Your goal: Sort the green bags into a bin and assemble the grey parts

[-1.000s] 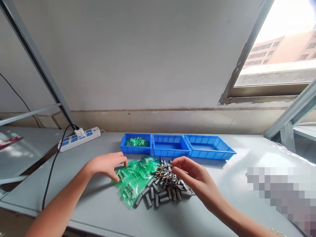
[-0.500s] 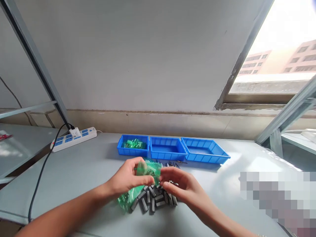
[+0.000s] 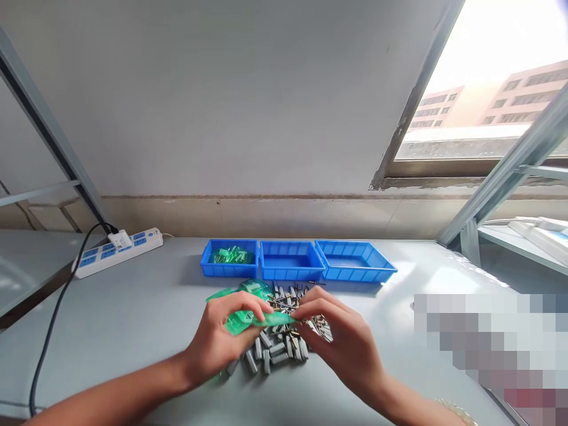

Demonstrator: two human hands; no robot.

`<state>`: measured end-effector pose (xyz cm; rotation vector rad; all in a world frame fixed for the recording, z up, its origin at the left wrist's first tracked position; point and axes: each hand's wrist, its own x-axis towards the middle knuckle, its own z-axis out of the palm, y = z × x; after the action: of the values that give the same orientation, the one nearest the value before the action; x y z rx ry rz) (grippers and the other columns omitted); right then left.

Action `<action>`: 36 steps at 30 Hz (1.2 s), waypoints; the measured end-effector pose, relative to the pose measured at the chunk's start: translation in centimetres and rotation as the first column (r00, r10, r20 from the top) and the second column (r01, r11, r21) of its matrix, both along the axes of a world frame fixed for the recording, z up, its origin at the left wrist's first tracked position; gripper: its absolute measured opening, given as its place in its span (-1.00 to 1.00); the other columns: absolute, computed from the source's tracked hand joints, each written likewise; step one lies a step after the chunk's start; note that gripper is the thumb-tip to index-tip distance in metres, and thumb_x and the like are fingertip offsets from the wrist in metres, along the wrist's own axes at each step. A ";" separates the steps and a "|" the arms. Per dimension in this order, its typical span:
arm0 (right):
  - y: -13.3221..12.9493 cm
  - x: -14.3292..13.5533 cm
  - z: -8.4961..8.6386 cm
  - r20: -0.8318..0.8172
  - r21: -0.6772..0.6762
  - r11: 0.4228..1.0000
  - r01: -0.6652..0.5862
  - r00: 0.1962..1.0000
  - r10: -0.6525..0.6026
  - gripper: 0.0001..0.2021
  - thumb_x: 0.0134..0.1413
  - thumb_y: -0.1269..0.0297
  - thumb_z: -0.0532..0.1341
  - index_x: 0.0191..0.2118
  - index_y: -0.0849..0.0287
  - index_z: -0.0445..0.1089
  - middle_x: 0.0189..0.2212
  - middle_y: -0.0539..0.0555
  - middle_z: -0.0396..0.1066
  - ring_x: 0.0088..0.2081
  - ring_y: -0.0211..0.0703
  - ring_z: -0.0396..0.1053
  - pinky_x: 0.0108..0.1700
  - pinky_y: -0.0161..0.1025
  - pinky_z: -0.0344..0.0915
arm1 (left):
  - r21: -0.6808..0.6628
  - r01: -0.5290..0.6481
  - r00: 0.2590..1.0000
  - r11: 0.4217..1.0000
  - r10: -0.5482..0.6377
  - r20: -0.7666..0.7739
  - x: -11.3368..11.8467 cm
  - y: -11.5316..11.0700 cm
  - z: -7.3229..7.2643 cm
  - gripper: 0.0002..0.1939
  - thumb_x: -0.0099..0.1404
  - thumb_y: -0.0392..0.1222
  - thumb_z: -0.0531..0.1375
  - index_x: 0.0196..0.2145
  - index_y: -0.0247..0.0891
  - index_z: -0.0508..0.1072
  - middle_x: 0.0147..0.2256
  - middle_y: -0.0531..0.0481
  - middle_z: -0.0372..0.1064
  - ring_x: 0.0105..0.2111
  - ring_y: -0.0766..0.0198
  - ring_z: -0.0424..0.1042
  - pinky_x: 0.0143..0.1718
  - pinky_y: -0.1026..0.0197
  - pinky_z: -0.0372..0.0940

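Plain grey wall [image 3: 266, 106] straight beyond the grip, beige tile strip [image 3: 275, 216] along its base, pale grey tabletop [image 3: 133, 319] below the grip, super bright window [image 3: 483, 89] up to its right.

The green bag [image 3: 278, 319] looks glossy plastic, blue bins [image 3: 291, 274] smooth plastic, pins [image 3: 284, 303] shiny metal.

The table [image 3: 368, 367] carries bins [image 3: 291, 274], green bags [image 3: 257, 287], blocks [image 3: 267, 362] and a power strip [image 3: 119, 254]

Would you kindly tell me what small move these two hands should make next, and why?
Perhaps tilt the small translucent green plastic bag slightly toward the eye: the left hand and right hand pinch its opposite ends, but it appears nearly edge-on, so its opening cannot be made out.
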<state>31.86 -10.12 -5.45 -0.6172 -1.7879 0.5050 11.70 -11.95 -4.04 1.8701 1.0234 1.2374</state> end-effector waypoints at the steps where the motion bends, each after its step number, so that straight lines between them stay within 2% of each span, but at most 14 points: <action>1: 0.0 0.2 0.2 0.032 0.171 0.985 0.033 0.999 -0.039 -0.84 0.09 0.52 0.20 -0.40 0.11 0.42 -0.50 0.02 0.35 -0.44 -0.20 0.31 -0.43 -0.26 0.31 | 0.128 0.026 0.999 0.991 -0.021 -0.040 -0.3 0.1 -0.2 -0.88 0.18 -0.36 0.24 -0.47 -0.19 0.43 -0.31 -0.06 0.57 -0.19 0.09 0.50 -0.12 0.06 0.37; 3: 0.0 0.5 0.4 0.097 0.403 0.913 0.066 0.989 -0.114 -0.77 0.10 0.59 0.15 -0.41 0.10 0.41 -0.43 0.06 0.36 -0.37 -0.16 0.30 -0.38 -0.21 0.31 | 0.478 0.087 0.982 0.874 0.006 -0.191 -0.9 0.3 -0.5 -0.82 0.24 -0.39 0.18 -0.47 -0.19 0.46 -0.27 -0.07 0.57 -0.13 0.07 0.44 -0.11 0.04 0.35; 6: 0.1 0.8 0.2 0.167 0.500 0.862 0.082 0.968 -0.189 -0.76 0.12 0.59 0.15 -0.43 0.11 0.40 -0.34 0.11 0.36 -0.28 -0.10 0.29 -0.32 -0.16 0.33 | 0.826 0.167 0.910 0.538 0.239 -0.339 -1.4 0.4 -0.3 -0.73 0.34 -0.41 0.06 -0.42 -0.22 0.48 -0.29 -0.10 0.55 -0.19 0.11 0.39 -0.17 0.07 0.35; 8: 0.1 0.8 0.1 0.185 0.497 0.865 0.066 0.966 -0.180 -0.77 0.12 0.60 0.16 -0.44 0.12 0.39 -0.32 0.12 0.36 -0.24 -0.09 0.29 -0.29 -0.15 0.34 | 0.865 0.176 0.879 0.469 0.322 -0.353 -1.5 0.4 0.1 -0.74 0.34 -0.43 0.07 -0.43 -0.24 0.47 -0.36 -0.07 0.53 -0.24 0.15 0.38 -0.18 0.11 0.36; 10: 0.1 0.6 0.2 0.185 0.482 0.876 0.038 0.972 -0.144 -0.76 0.13 0.61 0.15 -0.44 0.14 0.37 -0.31 0.13 0.37 -0.20 -0.08 0.30 -0.27 -0.15 0.36 | 0.871 0.195 0.867 0.451 0.337 -0.368 -1.5 0.3 0.3 -0.75 0.33 -0.44 0.09 -0.44 -0.26 0.46 -0.39 -0.07 0.52 -0.25 0.17 0.40 -0.16 0.12 0.36; 12: 0.1 0.4 0.4 0.170 0.463 0.887 0.008 0.981 -0.098 -0.75 0.15 0.61 0.11 -0.44 0.14 0.36 -0.32 0.13 0.40 -0.19 -0.08 0.32 -0.26 -0.15 0.38 | 0.844 0.205 0.883 0.496 0.279 -0.378 -1.5 0.3 0.3 -0.76 0.33 -0.43 0.08 -0.43 -0.27 0.47 -0.36 -0.09 0.54 -0.22 0.14 0.44 -0.13 0.10 0.34; 15: 0.2 0.2 0.6 0.124 0.405 0.914 -0.035 0.992 -0.017 -0.76 0.18 0.59 0.09 -0.39 0.12 0.35 -0.39 0.09 0.43 -0.22 -0.09 0.38 -0.25 -0.15 0.40 | 0.685 0.122 0.955 0.718 0.102 -0.277 -1.3 0.3 -0.1 -0.83 0.28 -0.39 0.15 -0.42 -0.20 0.45 -0.32 -0.04 0.55 -0.22 0.12 0.49 -0.16 0.11 0.37; 17: 0.4 0.2 0.4 0.095 0.308 0.951 -0.036 0.995 0.006 -0.85 0.18 0.52 0.14 -0.32 0.12 0.34 -0.43 0.06 0.45 -0.29 -0.12 0.41 -0.28 -0.20 0.41 | 0.520 0.045 0.978 0.853 0.068 -0.196 -0.8 0.1 -0.2 -0.89 0.23 -0.37 0.21 -0.39 -0.18 0.41 -0.36 0.01 0.54 -0.33 0.19 0.52 -0.26 0.17 0.40; 21: 0.9 0.5 -0.5 0.065 0.002 0.999 0.041 0.997 -0.041 -0.90 0.15 0.34 0.23 -0.19 0.10 0.33 -0.45 0.00 0.47 -0.41 -0.20 0.45 -0.35 -0.28 0.42 | 0.211 -0.056 0.978 0.976 0.096 -0.184 0.1 0.1 0.3 -0.87 0.22 -0.38 0.23 -0.35 -0.22 0.34 -0.50 0.07 0.48 -0.54 0.29 0.50 -0.51 0.31 0.41; 24: 1.3 0.7 -0.8 0.044 -0.166 0.984 0.061 0.998 -0.055 -0.89 0.15 0.25 0.22 -0.21 0.11 0.37 -0.44 0.02 0.46 -0.40 -0.18 0.43 -0.32 -0.25 0.41 | 0.051 -0.092 0.980 0.994 0.099 -0.174 -0.4 1.7 0.6 -0.90 0.22 -0.30 0.21 -0.41 -0.23 0.32 -0.56 0.07 0.48 -0.56 0.27 0.52 -0.55 0.31 0.42; 27: 1.5 0.9 -0.8 0.012 -0.262 0.964 0.045 0.999 -0.043 -0.88 0.15 0.20 0.21 -0.24 0.12 0.39 -0.39 0.05 0.45 -0.35 -0.16 0.39 -0.31 -0.24 0.39 | 0.011 -0.225 0.964 0.974 0.224 -0.144 -2.2 4.7 0.8 -0.89 0.21 -0.18 0.20 -0.34 -0.25 0.34 -0.51 0.02 0.51 -0.50 0.21 0.54 -0.47 0.21 0.44; 30: 1.3 0.9 -0.7 0.000 -0.306 0.952 0.028 1.000 -0.029 -0.87 0.16 0.19 0.20 -0.26 0.12 0.39 -0.38 0.06 0.44 -0.32 -0.15 0.37 -0.29 -0.23 0.37 | 0.054 -0.374 0.916 0.926 0.378 -0.132 -4.7 7.5 1.3 -0.72 0.16 -0.07 0.24 -0.22 -0.26 0.38 -0.35 -0.08 0.55 -0.35 0.12 0.55 -0.35 0.11 0.45; 33: 1.0 0.8 -0.6 0.005 -0.333 0.943 0.002 1.000 0.000 -0.86 0.17 0.18 0.19 -0.26 0.13 0.40 -0.37 0.06 0.44 -0.32 -0.16 0.37 -0.28 -0.24 0.37 | 0.180 -0.526 0.825 0.832 0.550 -0.132 -6.7 8.5 1.6 -0.62 0.11 -0.09 0.26 -0.11 -0.22 0.37 -0.08 -0.18 0.45 -0.11 0.02 0.47 -0.23 0.06 0.41; 36: 0.8 0.8 -0.5 0.002 -0.349 0.937 -0.025 1.000 0.028 -0.86 0.18 0.19 0.17 -0.27 0.13 0.40 -0.38 0.05 0.43 -0.33 -0.18 0.36 -0.28 -0.25 0.36 | 0.270 -0.522 0.793 0.809 0.577 -0.196 -7.0 7.5 1.5 -0.75 0.18 -0.17 0.19 -0.16 -0.21 0.41 -0.18 -0.11 0.49 -0.19 0.07 0.47 -0.21 0.08 0.36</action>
<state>32.63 -9.35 -5.92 -0.8397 -1.7277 0.8508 4.73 -4.44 -2.49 2.0033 1.7503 1.4796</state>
